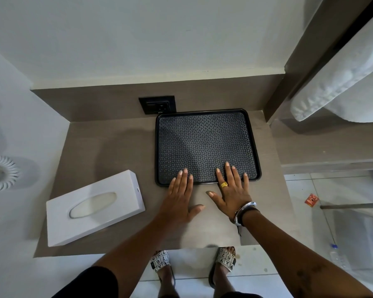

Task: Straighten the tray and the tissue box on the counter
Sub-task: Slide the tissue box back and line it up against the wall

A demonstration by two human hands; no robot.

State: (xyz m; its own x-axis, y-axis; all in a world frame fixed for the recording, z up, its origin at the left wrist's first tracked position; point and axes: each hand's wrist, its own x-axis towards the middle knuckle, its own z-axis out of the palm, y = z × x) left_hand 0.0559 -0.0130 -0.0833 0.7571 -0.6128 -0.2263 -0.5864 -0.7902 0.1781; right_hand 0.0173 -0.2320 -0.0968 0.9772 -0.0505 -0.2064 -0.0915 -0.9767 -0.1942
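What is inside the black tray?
Only fingertips. The black tray holds no objects; its patterned floor shows. The left hand and right hand lie flat, fingers over its near rim. The bit of tray beneath those fingers is covered, so it cannot be seen.

Head view, steeply down over counter [121,151]

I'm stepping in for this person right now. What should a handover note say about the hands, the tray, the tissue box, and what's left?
Left hand and right hand: open, flat, fingertips on the near edge of the black tray, palms on the counter.
Tray: empty, back right by the wall socket, looks nearly square.
Tissue box: front left, untouched, lying askew.
Left: settle the tray, straighten the box.
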